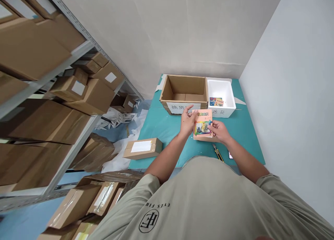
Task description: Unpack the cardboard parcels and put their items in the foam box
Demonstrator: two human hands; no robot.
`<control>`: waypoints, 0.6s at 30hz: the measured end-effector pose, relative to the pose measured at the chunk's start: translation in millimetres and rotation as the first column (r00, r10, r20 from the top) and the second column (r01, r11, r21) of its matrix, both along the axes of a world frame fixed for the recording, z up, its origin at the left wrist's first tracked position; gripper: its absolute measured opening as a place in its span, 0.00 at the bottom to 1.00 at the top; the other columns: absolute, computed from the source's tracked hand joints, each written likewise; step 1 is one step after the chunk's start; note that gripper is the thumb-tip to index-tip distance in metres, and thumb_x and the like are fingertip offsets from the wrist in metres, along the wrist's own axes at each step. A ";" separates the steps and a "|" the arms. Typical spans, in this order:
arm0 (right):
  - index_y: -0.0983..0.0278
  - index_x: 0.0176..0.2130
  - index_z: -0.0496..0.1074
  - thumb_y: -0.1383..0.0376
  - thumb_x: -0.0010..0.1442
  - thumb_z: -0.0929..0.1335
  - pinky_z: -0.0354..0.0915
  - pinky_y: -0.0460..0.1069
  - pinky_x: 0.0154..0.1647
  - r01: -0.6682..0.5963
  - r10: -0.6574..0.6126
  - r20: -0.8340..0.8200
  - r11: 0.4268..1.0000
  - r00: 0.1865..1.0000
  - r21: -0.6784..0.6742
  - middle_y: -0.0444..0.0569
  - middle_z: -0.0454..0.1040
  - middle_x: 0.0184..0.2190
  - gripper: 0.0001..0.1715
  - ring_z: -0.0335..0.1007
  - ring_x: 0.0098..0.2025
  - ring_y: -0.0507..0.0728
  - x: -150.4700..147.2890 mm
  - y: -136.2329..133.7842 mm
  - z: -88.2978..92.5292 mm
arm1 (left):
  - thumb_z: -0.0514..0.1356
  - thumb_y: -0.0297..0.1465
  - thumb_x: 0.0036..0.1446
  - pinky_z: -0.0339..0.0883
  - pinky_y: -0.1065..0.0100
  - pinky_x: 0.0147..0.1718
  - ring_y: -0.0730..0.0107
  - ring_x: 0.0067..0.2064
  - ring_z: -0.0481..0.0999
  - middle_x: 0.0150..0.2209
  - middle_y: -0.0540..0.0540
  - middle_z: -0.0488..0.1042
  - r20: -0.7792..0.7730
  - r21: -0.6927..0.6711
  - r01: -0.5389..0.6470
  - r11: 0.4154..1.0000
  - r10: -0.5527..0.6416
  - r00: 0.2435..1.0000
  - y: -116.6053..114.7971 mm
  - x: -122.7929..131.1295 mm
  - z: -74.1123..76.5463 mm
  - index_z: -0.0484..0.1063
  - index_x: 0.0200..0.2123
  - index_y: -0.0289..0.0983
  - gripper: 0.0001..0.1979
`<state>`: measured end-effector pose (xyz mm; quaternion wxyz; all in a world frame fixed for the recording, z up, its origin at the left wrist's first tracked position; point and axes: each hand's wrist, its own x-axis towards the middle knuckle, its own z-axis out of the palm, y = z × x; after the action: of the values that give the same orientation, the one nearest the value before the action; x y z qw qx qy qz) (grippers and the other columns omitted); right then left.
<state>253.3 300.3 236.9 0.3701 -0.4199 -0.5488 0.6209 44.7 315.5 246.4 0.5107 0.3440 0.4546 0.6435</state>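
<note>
Pinching a flat, peach-coloured booklet (205,117) over the smooth teal table (244,128): right hand (219,130) grips its right edge; left hand (187,122) has fingers spread at left edge, grip unclear. Far side: open corrugated carton (186,83), white foam box (229,112) to right.

The open cardboard box (186,84) has a white sign (177,108) reading 换货, with whatever follows blocked by the left hand's fingers (187,110). White foam bin (230,112) right of that box: I get 货, but the character before it is iffy. Shirt (208,198) below the box says "EYES FIR" by an oval EF logo (148,221). Booklet (203,125) in front of the box? Too blurry.
</note>
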 end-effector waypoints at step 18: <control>0.58 0.47 0.80 0.50 0.55 0.86 0.80 0.46 0.27 0.280 -0.293 -0.125 0.954 0.948 -0.112 0.49 0.87 0.42 0.28 0.82 0.36 0.56 26.5 58.8 -45.0 | 0.83 0.54 0.49 0.84 0.59 0.41 0.57 0.39 0.90 0.37 0.46 0.87 0.004 -0.192 0.132 0.972 -0.134 0.991 -30.7 -11.9 -41.1 0.75 0.58 0.39 0.42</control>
<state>279.8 359.1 191.9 0.4741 -0.4671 -0.4251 0.6135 32.8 284.9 205.3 0.5815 0.3255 0.4927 0.5596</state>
